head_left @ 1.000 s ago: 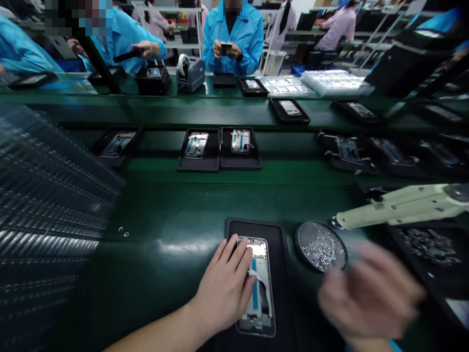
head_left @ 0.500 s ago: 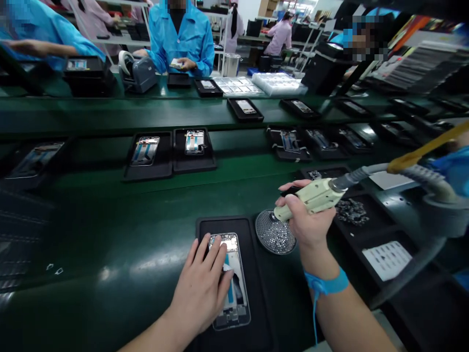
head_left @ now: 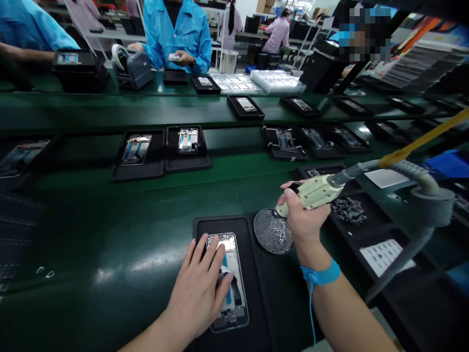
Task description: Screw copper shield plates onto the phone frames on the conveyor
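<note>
My left hand (head_left: 196, 291) lies with spread fingers on a phone frame with an exposed back (head_left: 231, 313), which sits in a black tray (head_left: 216, 225). A white strip and blue part show under my thumb. My right hand (head_left: 304, 217) grips a pale green electric screwdriver (head_left: 311, 193), its tip at the upper edge of a round mesh screw dish (head_left: 269, 234) holding small screws. A blue wrist strap (head_left: 320, 274) circles my right wrist. My palm hides part of the phone.
A black tray of loose screws (head_left: 348, 210) and a white sheet (head_left: 384, 256) lie to the right. A grey hose (head_left: 399, 168) rises from the screwdriver. Black trays with phones line the green bench ahead. Beyond, a co-worker in a blue smock (head_left: 172, 34) handles a phone.
My right hand has taken the screwdriver, which hung free to the right, and brought it to the dish. My left hand stays on the phone, and the view has swung slightly right.
</note>
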Tool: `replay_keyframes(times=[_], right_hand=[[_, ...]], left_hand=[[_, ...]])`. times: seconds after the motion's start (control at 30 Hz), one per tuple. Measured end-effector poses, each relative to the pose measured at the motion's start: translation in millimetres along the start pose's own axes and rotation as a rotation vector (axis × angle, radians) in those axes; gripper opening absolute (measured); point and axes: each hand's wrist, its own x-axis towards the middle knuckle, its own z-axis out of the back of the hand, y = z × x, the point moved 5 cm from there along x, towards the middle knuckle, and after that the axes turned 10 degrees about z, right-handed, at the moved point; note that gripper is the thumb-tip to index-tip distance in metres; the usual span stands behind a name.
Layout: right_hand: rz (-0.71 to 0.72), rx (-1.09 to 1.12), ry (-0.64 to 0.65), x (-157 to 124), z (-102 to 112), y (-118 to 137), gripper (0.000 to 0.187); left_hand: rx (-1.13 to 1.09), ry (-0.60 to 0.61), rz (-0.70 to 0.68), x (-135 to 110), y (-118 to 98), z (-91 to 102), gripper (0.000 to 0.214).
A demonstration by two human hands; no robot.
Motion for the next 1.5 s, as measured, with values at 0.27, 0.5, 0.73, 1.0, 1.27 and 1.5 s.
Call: replay_keyframes(times=[0.27,0.5,0.73,1.0,1.27,1.5], right_hand=[[0.016,-0.018,-0.031,0,5,-4,0.031],[0.008,-0.067,-0.037,-1,4,-4,0.030],[0.025,-0.039,-0.036,-1,3,-2,0.029],[0.014,-0.029,-0.055,-3,4,-7,0.026],[0.056,0.183,-0.159,-1,-8,57,0.027],[-0.051,0.448,0.195,-52,-78,93,0.027]], left_hand=[[-0.018,0.003,0.005,1,0,1.1,0.051],[-0.019,0.005,0.001,-1,0,1.5,0.050],[-0.039,0.006,0.012,-1,1,-1.0,0.050],[-0.060,0.014,0.019,0,0,-0.5,0.050],[-0.280,-0.013,-0.094,-4,-13,5.5,0.040],[-0.316,0.019,-0.141,-7,-16,0.5,0.044]])
